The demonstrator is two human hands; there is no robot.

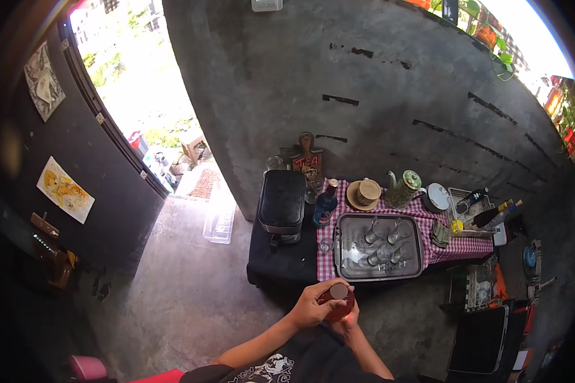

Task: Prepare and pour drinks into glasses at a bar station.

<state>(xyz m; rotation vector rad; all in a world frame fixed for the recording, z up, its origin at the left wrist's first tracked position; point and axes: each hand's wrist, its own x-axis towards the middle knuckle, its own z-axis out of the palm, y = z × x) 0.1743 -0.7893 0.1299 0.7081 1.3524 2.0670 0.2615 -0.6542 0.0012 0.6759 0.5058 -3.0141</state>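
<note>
Both hands hold a bottle of reddish liquid (342, 310) with a round brown cap, close in front of my body and just off the table's front edge. My left hand (312, 307) is wrapped round its left side, with thumb and fingers near the cap. My right hand (349, 322) grips it low on the right, and most of those fingers are hidden behind the bottle. Just beyond it lies a dark rectangular tray (378, 275) holding several clear glass mugs (382, 253). A small clear glass (326, 245) stands left of the tray.
A black appliance (282, 198) and a dark blue bottle (326, 205) stand left on the checkered cloth (441, 250). Behind the tray are a brown cup with saucer (368, 191) and a green floral teapot (404, 189). A wire rack with bottles (473, 220) is at right.
</note>
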